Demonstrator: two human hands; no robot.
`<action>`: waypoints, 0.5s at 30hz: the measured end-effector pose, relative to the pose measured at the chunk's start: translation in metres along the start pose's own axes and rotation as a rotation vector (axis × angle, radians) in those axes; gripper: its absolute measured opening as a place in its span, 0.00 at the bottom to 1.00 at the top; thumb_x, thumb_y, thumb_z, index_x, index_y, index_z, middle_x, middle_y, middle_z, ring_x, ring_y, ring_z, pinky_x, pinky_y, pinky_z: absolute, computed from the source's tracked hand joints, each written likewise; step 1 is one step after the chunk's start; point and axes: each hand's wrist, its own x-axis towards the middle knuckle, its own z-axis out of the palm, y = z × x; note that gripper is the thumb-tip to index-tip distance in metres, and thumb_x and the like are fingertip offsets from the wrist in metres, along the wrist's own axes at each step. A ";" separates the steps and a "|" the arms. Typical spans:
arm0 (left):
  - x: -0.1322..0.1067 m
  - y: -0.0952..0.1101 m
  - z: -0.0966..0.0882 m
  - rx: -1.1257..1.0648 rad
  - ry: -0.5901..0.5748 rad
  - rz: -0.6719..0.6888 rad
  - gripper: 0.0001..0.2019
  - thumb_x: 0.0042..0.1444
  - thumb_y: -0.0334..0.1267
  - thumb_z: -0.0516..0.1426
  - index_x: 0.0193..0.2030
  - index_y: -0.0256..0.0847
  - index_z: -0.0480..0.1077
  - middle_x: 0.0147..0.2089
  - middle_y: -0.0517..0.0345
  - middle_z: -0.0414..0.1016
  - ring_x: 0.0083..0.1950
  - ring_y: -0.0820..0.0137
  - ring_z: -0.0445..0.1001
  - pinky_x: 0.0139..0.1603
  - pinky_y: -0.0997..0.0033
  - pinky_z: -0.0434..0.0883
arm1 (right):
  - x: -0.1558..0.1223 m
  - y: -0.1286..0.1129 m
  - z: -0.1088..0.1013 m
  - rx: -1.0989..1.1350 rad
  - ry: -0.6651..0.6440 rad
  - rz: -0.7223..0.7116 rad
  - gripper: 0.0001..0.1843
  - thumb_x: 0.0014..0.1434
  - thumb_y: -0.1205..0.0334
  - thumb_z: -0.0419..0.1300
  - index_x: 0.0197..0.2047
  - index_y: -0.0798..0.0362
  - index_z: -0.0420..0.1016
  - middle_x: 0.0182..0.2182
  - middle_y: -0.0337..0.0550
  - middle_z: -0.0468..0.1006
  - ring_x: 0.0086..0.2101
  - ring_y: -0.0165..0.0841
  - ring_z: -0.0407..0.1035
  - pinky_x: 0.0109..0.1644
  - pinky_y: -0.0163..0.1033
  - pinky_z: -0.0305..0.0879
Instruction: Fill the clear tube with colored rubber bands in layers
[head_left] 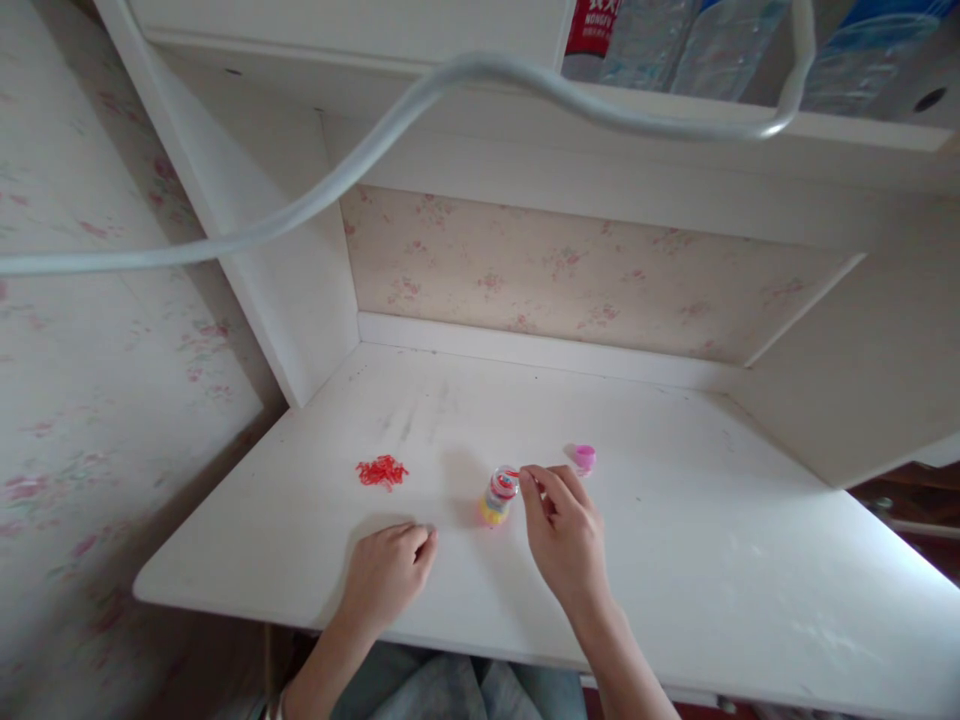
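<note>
My right hand [564,525] pinches a small red band [513,474] between thumb and fingertips, at the mouth of a little clear jar [496,497]. The jar stands lidless on the white desk, with yellow and pink colour low in it and a printed label. My left hand [391,570] rests near the desk's front edge, its fingers curled in and nothing visible in them. Beyond it lies a loose pile of thin red bands [382,472], which look like small rubber bands. A pink cap [585,458] sits just behind my right hand.
The white desk [675,560] has a back panel and side walls. Above it a shelf [360,40] holds several plastic bottles [649,45] on the right. A pale cable or tube [322,195] crosses the upper view. Floral wallpaper [90,400] covers the left wall.
</note>
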 end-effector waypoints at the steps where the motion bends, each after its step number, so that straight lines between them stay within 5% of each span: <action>1: 0.000 0.000 0.001 0.002 0.006 0.000 0.20 0.65 0.42 0.45 0.25 0.42 0.70 0.28 0.59 0.77 0.31 0.72 0.75 0.30 0.72 0.56 | 0.000 -0.001 0.002 -0.020 -0.012 -0.013 0.13 0.65 0.57 0.52 0.37 0.50 0.77 0.33 0.40 0.73 0.27 0.26 0.65 0.32 0.32 0.61; 15: 0.001 -0.001 0.003 0.004 -0.003 -0.029 0.20 0.65 0.43 0.46 0.26 0.42 0.69 0.27 0.61 0.76 0.30 0.72 0.75 0.29 0.72 0.56 | -0.019 0.016 0.004 0.187 0.075 0.109 0.11 0.64 0.57 0.55 0.39 0.51 0.76 0.33 0.41 0.71 0.27 0.26 0.63 0.29 0.32 0.60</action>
